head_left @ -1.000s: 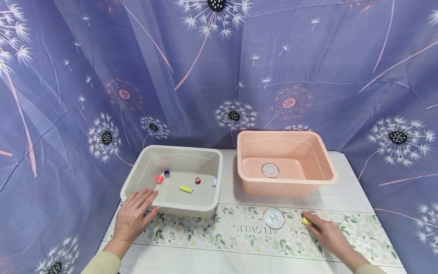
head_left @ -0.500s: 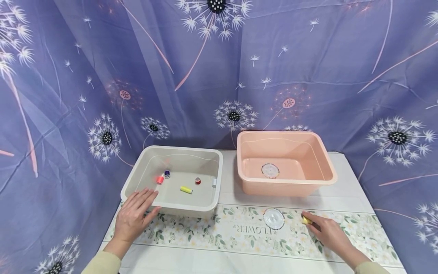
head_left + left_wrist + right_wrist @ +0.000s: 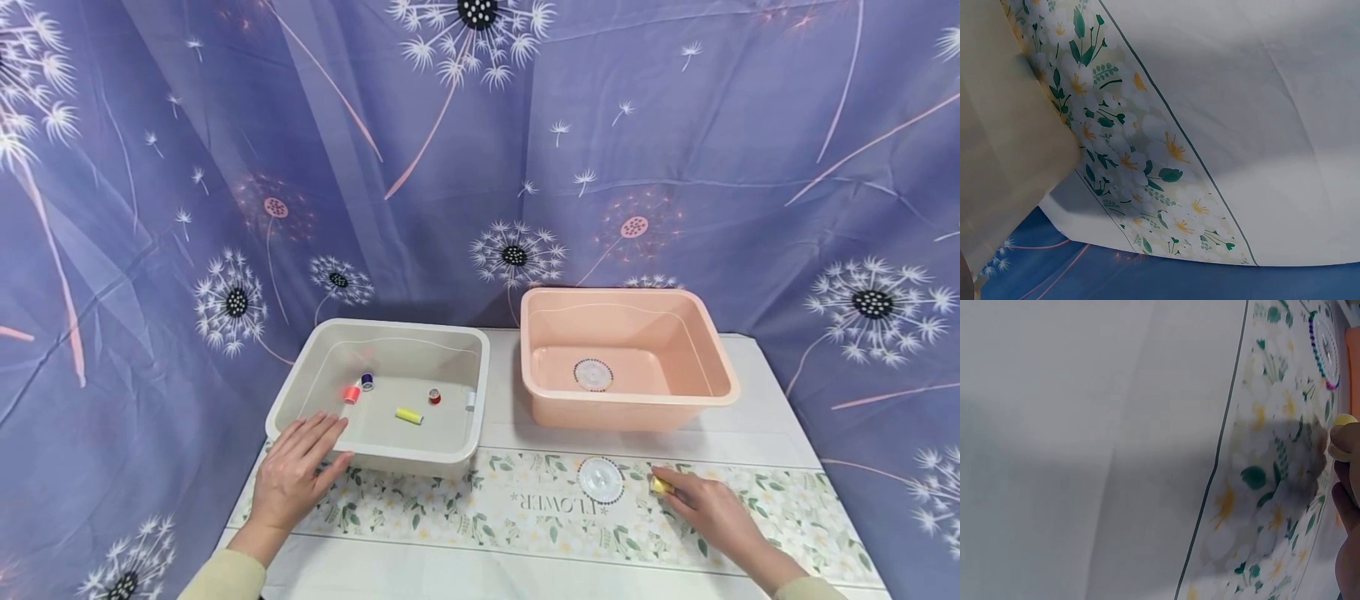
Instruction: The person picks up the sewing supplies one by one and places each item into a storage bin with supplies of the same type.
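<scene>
My right hand (image 3: pixel 708 510) pinches a small yellow thread spool (image 3: pixel 662 485) between thumb and fingers over the flowered strip of the tablecloth. In the right wrist view, the same yellow spool (image 3: pixel 1345 419) shows at the right edge, partly covered by the fingers. Just left of it on the cloth lies a clear pin wheel (image 3: pixel 601 480) ringed with coloured pin heads. My left hand (image 3: pixel 294 471) rests on the near left rim of the grey basin (image 3: pixel 405 454), fingers extended. Inside that basin lie pink (image 3: pixel 352 393), dark blue (image 3: pixel 367 382), red (image 3: pixel 434 397) and yellow (image 3: pixel 408 416) spools.
A peach basin (image 3: pixel 630 398) stands at the back right with another pin wheel (image 3: pixel 593 375) on its floor. Against the grey basin's right wall is a small white piece (image 3: pixel 470 400). A purple dandelion curtain (image 3: pixel 450 250) hangs behind and beside the table.
My right hand has shifted slightly left with the yellow spool, closer to the pin wheel on the cloth. My left hand stays in place on the grey basin.
</scene>
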